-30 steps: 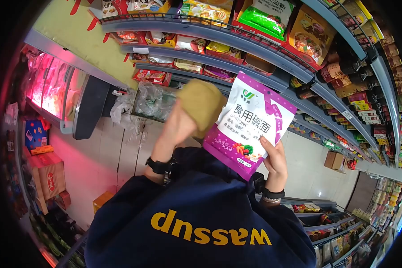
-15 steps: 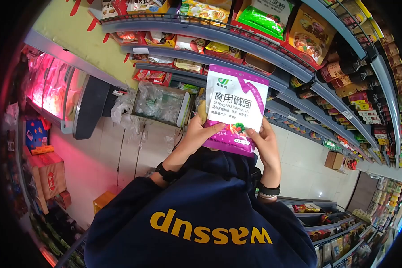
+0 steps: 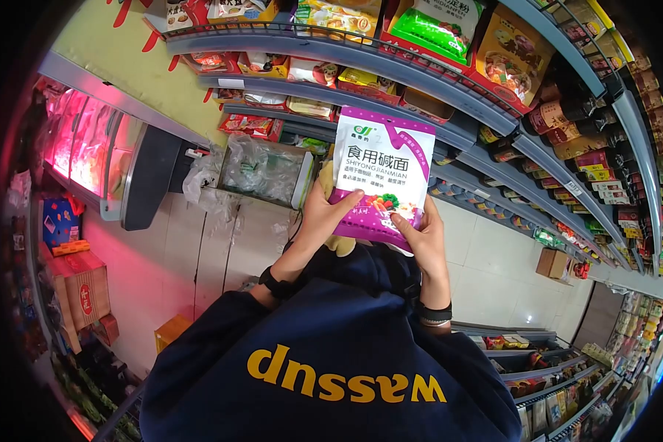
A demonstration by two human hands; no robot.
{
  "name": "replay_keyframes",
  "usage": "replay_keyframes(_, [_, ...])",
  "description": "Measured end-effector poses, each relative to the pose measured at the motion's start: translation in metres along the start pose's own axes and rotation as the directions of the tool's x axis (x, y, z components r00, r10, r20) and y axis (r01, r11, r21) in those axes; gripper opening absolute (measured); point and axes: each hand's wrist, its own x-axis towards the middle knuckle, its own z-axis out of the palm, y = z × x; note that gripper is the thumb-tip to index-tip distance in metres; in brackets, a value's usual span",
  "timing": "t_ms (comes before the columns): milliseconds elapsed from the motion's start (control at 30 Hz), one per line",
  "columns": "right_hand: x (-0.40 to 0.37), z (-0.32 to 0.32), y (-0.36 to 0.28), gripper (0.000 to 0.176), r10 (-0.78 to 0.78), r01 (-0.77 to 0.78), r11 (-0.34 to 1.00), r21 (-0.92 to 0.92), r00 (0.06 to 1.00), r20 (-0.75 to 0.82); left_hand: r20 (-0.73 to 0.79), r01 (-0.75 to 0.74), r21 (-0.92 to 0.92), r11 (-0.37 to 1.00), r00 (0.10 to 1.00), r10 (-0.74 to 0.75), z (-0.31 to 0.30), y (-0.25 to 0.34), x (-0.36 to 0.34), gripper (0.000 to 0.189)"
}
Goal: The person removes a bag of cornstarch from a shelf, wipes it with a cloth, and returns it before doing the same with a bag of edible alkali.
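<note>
A white and purple packet (image 3: 379,166) with a green logo is held up in front of my chest, its printed face toward me. My left hand (image 3: 325,217) grips its lower left edge, thumb on the front. At the lower right, my right hand (image 3: 423,239) holds the same packet, thumb also on the front. Part of a yellow cloth (image 3: 339,245) shows behind and below the packet, beside my left hand; what holds it is hidden.
Shelves (image 3: 331,53) of packaged goods curve across the top and right. A bin (image 3: 265,173) with clear plastic bags is left of the packet. Farther left are a pink-lit display case (image 3: 81,144) and a carton (image 3: 81,291). More shelving lies at lower right.
The packet and both hands have shifted slightly left and the packet tilts a little more. More of the yellow cloth shows below it.
</note>
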Motion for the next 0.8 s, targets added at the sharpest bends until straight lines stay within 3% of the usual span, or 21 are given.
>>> replay_keyframes(33, [0.000, 0.001, 0.001, 0.043, -0.019, 0.019, 1.000, -0.011, 1.000, -0.006, 0.000, -0.001, 0.000, 1.000, 1.000, 0.001, -0.001, -0.001, -0.001, 0.042])
replay_keyframes(100, [0.001, 0.004, 0.000, 0.042, -0.047, 0.046, 0.999, -0.021, 0.999, -0.019, -0.186, -0.048, 0.142, 0.989, 0.980, 0.075, -0.003, -0.001, -0.004, 0.038])
replay_keyframes(133, [0.001, 0.005, 0.000, 0.041, -0.074, 0.073, 0.997, -0.031, 0.997, -0.032, -0.185, -0.048, 0.140, 0.989, 0.980, 0.074, -0.004, 0.001, -0.006, 0.038])
replay_keyframes(200, [0.000, 0.005, -0.003, 0.040, -0.078, 0.076, 0.996, -0.041, 0.995, -0.069, -0.412, -0.188, 0.126, 0.974, 0.883, 0.224, -0.008, 0.009, -0.009, 0.032])
replay_keyframes(267, [0.001, 0.002, -0.003, 0.039, -0.082, 0.077, 0.996, -0.051, 0.991, -0.103, -0.457, -0.239, 0.209, 0.948, 0.833, 0.311, -0.014, 0.018, -0.010, 0.028])
replay_keyframes(300, [0.002, 0.000, 0.000, 0.039, -0.100, 0.089, 0.991, -0.098, 0.988, -0.115, -0.276, -0.340, 0.523, 0.782, 0.800, 0.532, -0.018, 0.022, -0.012, 0.028])
replay_keyframes(333, [0.002, 0.000, 0.001, 0.039, -0.117, 0.099, 0.984, -0.146, 0.986, -0.122, -0.031, -0.422, 0.752, 0.505, 0.744, 0.668, -0.020, 0.026, -0.015, 0.029])
replay_keyframes(367, [0.003, 0.002, -0.001, 0.038, -0.110, 0.091, 0.985, -0.146, 0.985, -0.130, 0.112, -0.423, 0.754, 0.503, 0.836, 0.536, -0.012, 0.029, -0.022, 0.024])
replay_keyframes(400, [0.004, 0.000, 0.002, 0.038, -0.108, 0.090, 0.985, -0.146, 0.987, -0.118, 0.289, -0.634, 0.645, 0.426, 0.719, 0.633, 0.001, 0.033, -0.015, 0.021])
replay_keyframes(433, [0.004, -0.005, 0.010, 0.038, -0.211, 0.181, 0.936, -0.303, 0.975, -0.068, 0.380, -0.615, 0.591, 0.522, 0.783, 0.493, 0.014, 0.029, -0.021, 0.019])
replay_keyframes(467, [0.005, -0.006, 0.015, 0.039, -0.306, 0.273, 0.852, -0.446, 0.952, -0.001, 0.518, -0.713, 0.551, 0.433, 0.699, 0.493, 0.023, 0.026, -0.017, 0.024])
replay_keyframes(500, [0.002, -0.001, 0.021, 0.038, -0.221, 0.189, 0.952, -0.243, 0.968, -0.114, 0.545, -0.694, 0.622, 0.364, 0.717, 0.435, 0.028, 0.031, -0.018, 0.034])
replay_keyframes(667, [0.000, -0.006, 0.010, 0.033, -0.245, 0.212, 0.942, -0.262, 0.964, -0.102, 0.491, -0.666, 0.647, 0.372, 0.737, 0.465, 0.029, 0.017, -0.003, 0.040])
replay_keyframes(733, [-0.003, -0.016, 0.013, 0.034, -0.076, 0.039, 0.947, -0.320, 0.992, -0.104, 0.460, -0.640, 0.671, 0.375, 0.756, 0.466, 0.022, 0.008, 0.005, 0.040])
replay_keyframes(800, [-0.002, -0.017, 0.013, 0.035, -0.043, 0.022, 0.975, -0.223, 0.995, -0.090, 0.458, -0.595, 0.709, 0.379, 0.797, 0.393, 0.008, -0.007, 0.018, 0.038])
